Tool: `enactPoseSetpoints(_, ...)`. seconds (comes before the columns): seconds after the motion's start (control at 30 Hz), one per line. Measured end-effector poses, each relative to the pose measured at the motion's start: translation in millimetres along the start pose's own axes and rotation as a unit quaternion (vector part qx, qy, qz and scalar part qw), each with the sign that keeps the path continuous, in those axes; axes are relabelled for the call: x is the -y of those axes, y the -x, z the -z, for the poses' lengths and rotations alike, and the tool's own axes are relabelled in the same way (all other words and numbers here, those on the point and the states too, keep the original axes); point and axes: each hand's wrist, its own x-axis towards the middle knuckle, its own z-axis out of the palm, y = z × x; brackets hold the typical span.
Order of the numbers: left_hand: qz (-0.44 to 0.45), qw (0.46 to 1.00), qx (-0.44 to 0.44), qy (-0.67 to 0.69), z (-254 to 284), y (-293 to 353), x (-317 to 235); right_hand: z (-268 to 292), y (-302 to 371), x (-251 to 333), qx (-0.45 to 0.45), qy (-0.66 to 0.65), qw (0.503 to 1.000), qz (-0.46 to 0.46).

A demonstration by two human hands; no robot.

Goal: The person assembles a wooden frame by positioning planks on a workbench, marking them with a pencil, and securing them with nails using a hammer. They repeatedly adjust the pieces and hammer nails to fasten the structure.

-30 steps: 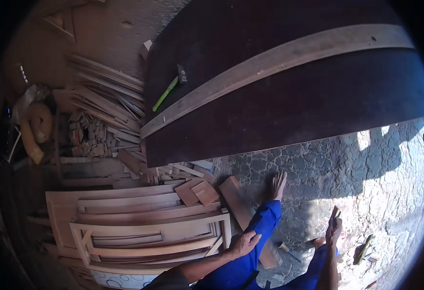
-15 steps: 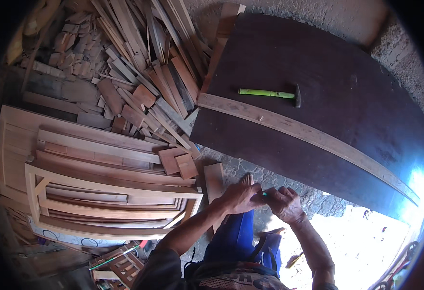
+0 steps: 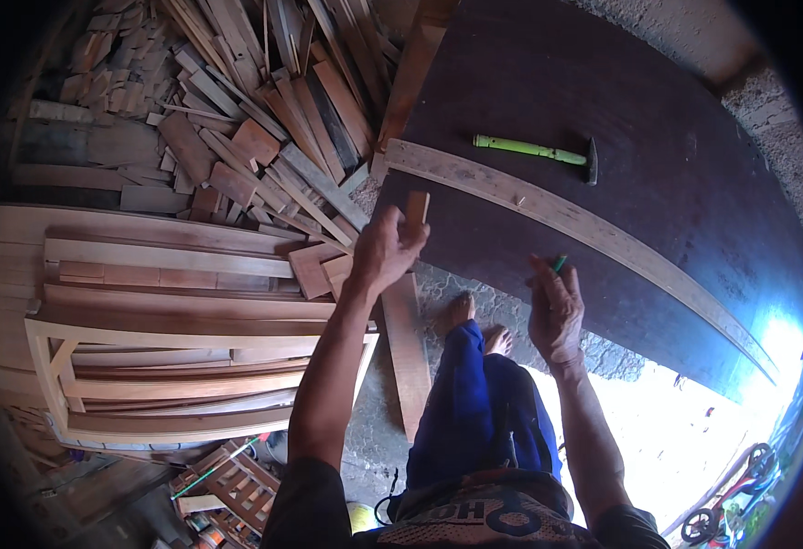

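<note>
My left hand is closed around a small wooden block, whose upper end sticks out past the fingers. It hovers by the near left corner of a dark brown board. Farther right, over the same board's near edge, my right hand pinches a thin green stick like a pencil; only its short tip shows. A long pale wooden strip lies across the board, with a small peg-like bit on it. Beyond the strip rests a hammer with a bright green handle.
To the left stand stacked wooden frames, with a heap of offcuts behind them. A plank lies on the floor beside my feet. Strong sunlight falls on the right, near a wheeled thing.
My hands were together in front of me; now they are apart and farther forward, the left toward the board's corner with the wooden block showing. The view has shifted a little.
</note>
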Motion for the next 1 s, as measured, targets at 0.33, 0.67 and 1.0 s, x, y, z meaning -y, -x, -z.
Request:
enactPoseSetpoints(0.33,-0.003,0.988,0.08,-0.134,8,-65,10,67,105,-71,-0.092,0.051,0.935,-0.339)
enactPoseSetpoints(0.67,-0.076,0.968,0.141,-0.195,-4,-87,20,-3,126,-25,-0.177,-0.008,0.904,-0.389)
enactPoseSetpoints(1.0,-0.12,0.973,0.104,-0.168,-12,-98,22,-16,159,-20,-0.183,-0.008,0.902,-0.392)
